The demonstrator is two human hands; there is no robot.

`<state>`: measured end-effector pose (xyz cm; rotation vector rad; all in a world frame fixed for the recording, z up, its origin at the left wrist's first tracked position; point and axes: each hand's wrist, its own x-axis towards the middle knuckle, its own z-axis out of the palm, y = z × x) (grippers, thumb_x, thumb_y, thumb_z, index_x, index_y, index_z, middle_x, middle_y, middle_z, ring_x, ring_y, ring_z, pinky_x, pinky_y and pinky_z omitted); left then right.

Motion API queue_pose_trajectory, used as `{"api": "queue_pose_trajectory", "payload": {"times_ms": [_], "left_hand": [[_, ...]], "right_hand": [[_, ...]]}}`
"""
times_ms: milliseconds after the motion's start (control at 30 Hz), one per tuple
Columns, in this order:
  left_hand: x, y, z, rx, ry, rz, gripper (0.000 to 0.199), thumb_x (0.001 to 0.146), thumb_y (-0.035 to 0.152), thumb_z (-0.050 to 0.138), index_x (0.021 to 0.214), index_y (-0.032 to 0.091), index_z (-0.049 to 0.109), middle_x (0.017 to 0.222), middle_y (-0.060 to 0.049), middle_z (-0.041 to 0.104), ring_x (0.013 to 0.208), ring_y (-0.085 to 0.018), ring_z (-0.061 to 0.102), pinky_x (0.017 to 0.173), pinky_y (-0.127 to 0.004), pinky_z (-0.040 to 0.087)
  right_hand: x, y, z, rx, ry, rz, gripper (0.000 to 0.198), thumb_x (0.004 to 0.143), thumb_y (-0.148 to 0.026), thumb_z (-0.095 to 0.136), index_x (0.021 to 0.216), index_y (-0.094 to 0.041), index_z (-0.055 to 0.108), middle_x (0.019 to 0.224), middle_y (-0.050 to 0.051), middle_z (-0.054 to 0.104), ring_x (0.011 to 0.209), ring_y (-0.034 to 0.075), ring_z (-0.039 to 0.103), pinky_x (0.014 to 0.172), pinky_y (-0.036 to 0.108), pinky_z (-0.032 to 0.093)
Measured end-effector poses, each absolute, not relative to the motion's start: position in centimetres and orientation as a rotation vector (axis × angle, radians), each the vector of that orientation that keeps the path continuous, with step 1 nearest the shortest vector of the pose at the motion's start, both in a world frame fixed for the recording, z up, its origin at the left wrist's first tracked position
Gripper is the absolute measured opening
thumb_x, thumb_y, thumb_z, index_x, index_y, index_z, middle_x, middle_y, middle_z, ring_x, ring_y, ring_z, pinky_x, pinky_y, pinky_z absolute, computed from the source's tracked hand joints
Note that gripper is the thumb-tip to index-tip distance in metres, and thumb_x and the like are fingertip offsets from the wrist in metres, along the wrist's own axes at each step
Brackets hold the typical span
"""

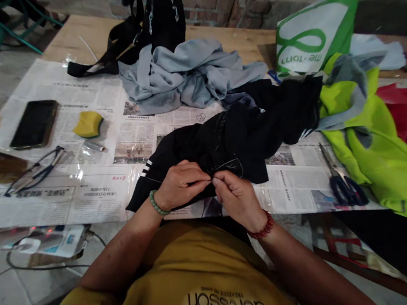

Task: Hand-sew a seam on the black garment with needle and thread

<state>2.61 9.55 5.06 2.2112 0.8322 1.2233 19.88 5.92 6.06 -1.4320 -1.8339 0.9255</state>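
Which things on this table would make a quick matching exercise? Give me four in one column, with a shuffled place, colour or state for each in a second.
Things:
1. Scissors
2. Phone
3. Sponge
4. Black garment with white stripes

Descriptions:
A. Yellow above, green along its lower edge
B. Nearest to the left hand and right hand
C. Beside the neon yellow-green garment
D. Lying flat, its screen dark

Right pairs: 1-C, 2-D, 3-A, 4-B
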Motion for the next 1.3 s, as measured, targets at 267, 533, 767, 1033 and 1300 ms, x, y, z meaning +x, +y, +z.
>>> {"api": "queue_pose_trajectory", "payload": {"times_ms": [267, 533, 767, 1033, 1300], "left_hand": [[2.4, 9.7, 5.0, 2.156, 0.943, 1.281, 0.009, 0.081, 0.02, 0.061, 0.078, 0.018, 0.069, 0.07, -0.002, 0.07, 0.065, -0.011, 0.061, 0.064, -0.024, 0.045], [2.7, 9.7, 5.0, 2.175, 0.893, 1.273, 0.009, 0.082, 0.018, 0.06, 0.078, 0.017, 0.068, 0.07, -0.002, 0.07, 0.066, -0.011, 0.061, 0.066, -0.024, 0.045], [2.6, 9.7, 4.9, 2.144, 1.004, 1.293, 0.009, 0.082, 0.02, 0.059, 0.078, 0.018, 0.067, 0.068, -0.002, 0.068, 0.066, -0.011, 0.06, 0.067, -0.025, 0.045], [2.6, 9.8, 4.7, 2.219, 1.021, 1.325, 0.008, 0.083, 0.018, 0.058, 0.081, 0.017, 0.067, 0.07, -0.001, 0.067, 0.068, -0.011, 0.06, 0.068, -0.024, 0.045], [3.9, 9.6, 3.3, 2.508, 1.059, 1.047, 0.015, 0.087, 0.025, 0.055, 0.09, 0.017, 0.068, 0.082, -0.003, 0.07, 0.073, -0.011, 0.062, 0.07, -0.026, 0.041]], "right_hand": [[20.1, 5.9, 6.0, -1.372, -1.743, 1.007, 0.013, 0.088, -0.024, 0.044, 0.1, -0.021, 0.047, 0.07, -0.002, 0.06, 0.058, 0.01, 0.056, 0.057, 0.022, 0.043], [19.4, 6.3, 6.5, -1.376, -1.76, 0.938, 0.008, 0.088, -0.022, 0.045, 0.096, -0.021, 0.044, 0.064, -0.004, 0.059, 0.052, 0.01, 0.058, 0.056, 0.023, 0.046], [22.6, 7.1, 9.5, -1.408, -1.802, 0.479, 0.019, 0.084, -0.025, 0.053, 0.104, -0.022, 0.054, 0.094, 0.004, 0.063, 0.074, 0.014, 0.061, 0.065, 0.029, 0.049], [23.0, 9.9, 8.3, -1.238, -2.24, 0.208, 0.013, 0.083, -0.021, 0.054, 0.094, -0.022, 0.06, 0.085, 0.004, 0.065, 0.092, 0.021, 0.057, 0.08, 0.038, 0.042], [25.3, 7.2, 4.8, -1.285, -2.097, -0.06, 0.011, 0.081, -0.014, 0.051, 0.085, -0.02, 0.059, 0.081, 0.005, 0.062, 0.09, 0.021, 0.055, 0.083, 0.038, 0.041]]}}
